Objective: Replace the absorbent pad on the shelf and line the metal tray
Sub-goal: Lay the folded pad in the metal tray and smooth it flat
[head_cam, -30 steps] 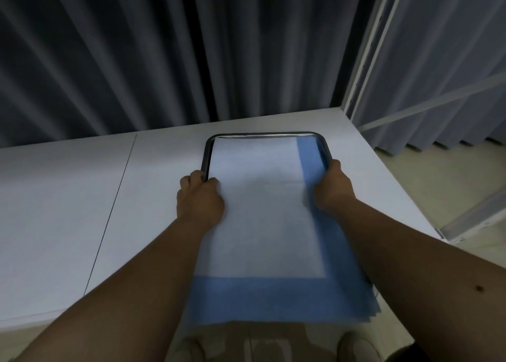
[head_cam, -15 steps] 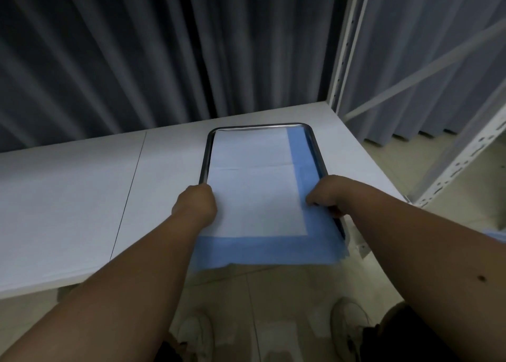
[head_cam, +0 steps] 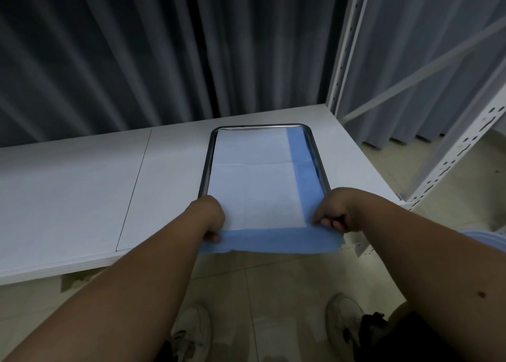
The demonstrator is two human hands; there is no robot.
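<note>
A metal tray (head_cam: 207,159) with a dark shiny rim lies on the white shelf (head_cam: 82,192), its near end at the shelf's front edge. A white absorbent pad (head_cam: 254,181) with blue borders covers the tray's inside, and its blue near edge hangs over the shelf's front. My left hand (head_cam: 209,215) grips the near left corner of the tray and pad. My right hand (head_cam: 338,211) grips the near right corner, fingers curled around the rim and the pad's blue edge.
A white perforated shelf post (head_cam: 345,49) stands at the back right corner, another (head_cam: 460,148) at the front right with a diagonal brace between. Dark curtains hang behind. Below the shelf are a tiled floor and my two white shoes (head_cam: 191,331).
Both hands have slid back along the tray's sides to its near corners. The pad's overhang past the tray has grown shorter.
</note>
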